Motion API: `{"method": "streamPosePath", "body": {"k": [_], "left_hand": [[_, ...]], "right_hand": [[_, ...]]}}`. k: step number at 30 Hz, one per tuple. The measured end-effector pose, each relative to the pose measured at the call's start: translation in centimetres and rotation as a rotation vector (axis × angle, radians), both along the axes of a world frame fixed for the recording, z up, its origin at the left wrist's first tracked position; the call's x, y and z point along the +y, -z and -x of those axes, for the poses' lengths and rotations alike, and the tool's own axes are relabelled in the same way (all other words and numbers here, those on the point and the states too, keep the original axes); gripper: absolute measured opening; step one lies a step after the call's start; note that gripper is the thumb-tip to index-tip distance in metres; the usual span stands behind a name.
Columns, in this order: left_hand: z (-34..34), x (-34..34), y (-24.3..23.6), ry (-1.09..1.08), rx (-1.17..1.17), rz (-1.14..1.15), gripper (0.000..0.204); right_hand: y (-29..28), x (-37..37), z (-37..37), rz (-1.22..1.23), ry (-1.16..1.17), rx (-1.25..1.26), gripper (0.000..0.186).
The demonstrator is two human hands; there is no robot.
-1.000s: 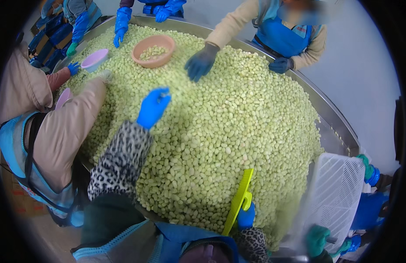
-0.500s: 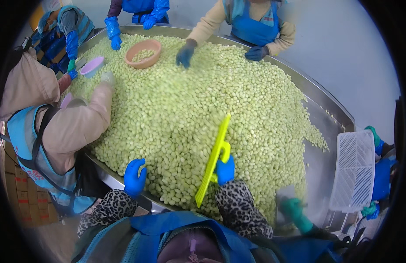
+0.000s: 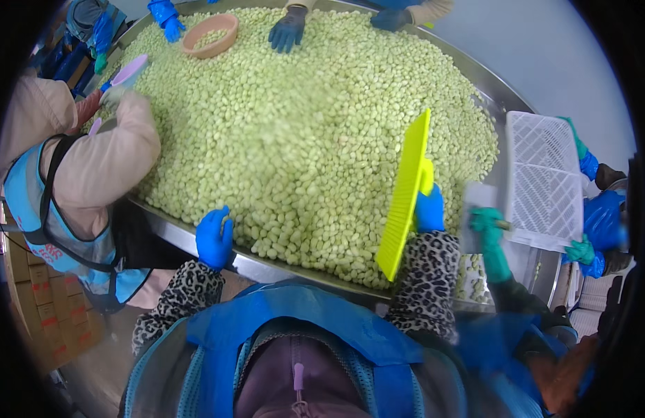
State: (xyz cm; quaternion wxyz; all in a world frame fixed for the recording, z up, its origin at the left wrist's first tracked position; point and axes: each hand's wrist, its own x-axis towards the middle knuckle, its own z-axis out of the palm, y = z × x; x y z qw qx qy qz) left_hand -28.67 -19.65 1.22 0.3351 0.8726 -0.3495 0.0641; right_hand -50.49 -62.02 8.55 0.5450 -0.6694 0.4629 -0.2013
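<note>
My right hand (image 3: 429,209), in a blue glove, grips the loop handle of a bright yellow plastic float (image 3: 404,202). The float's long ribbed board stands on edge among pale green oval beans (image 3: 287,153), which are heaped over a large steel table (image 3: 266,268). My left hand (image 3: 215,238), also blue-gloved, rests by the near rim at the edge of the heap. Its fingers are loosely apart, and I see nothing held in them.
A co-worker's green-gloved hand (image 3: 488,226) holds a flat scraper (image 3: 473,202) close to my right arm. Another person holds a white slotted crate (image 3: 543,174) at the right rim. A peach bowl (image 3: 211,36) and a lilac bowl (image 3: 132,70) sit on the heap. A co-worker stands close on my left.
My right hand has moved right and forward with the float. My left hand stays near the rim. The green-gloved hand with the scraper has moved forward, and the view has shifted.
</note>
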Motion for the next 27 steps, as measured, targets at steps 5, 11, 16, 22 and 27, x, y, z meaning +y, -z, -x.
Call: {"method": "streamPosePath", "body": {"k": [5,11,16,22,27], "left_hand": [[0.0,0.1,-0.1,-0.019,-0.015,-0.100,0.028],[-0.3,-0.4,-0.3,-0.053,0.018,-0.152,0.027],[-0.2,-0.4,0.0,-0.033,0.062,-0.145,0.029],[-0.4,-0.7,-0.7,0.059,0.191,-0.068,0.027],[-0.9,-0.5,-1.3,0.139,0.216,-0.061,0.029]], "right_hand": [[1.6,0.9,2.8,0.024,0.073,0.159,0.036],[2.4,2.5,1.7,0.013,0.048,0.197,0.039],[3.3,4.0,0.8,0.238,-0.060,0.483,0.044],[7.2,4.4,0.8,0.063,-0.018,0.420,0.042],[8.7,6.6,-1.5,-0.068,0.075,0.243,0.036]]}}
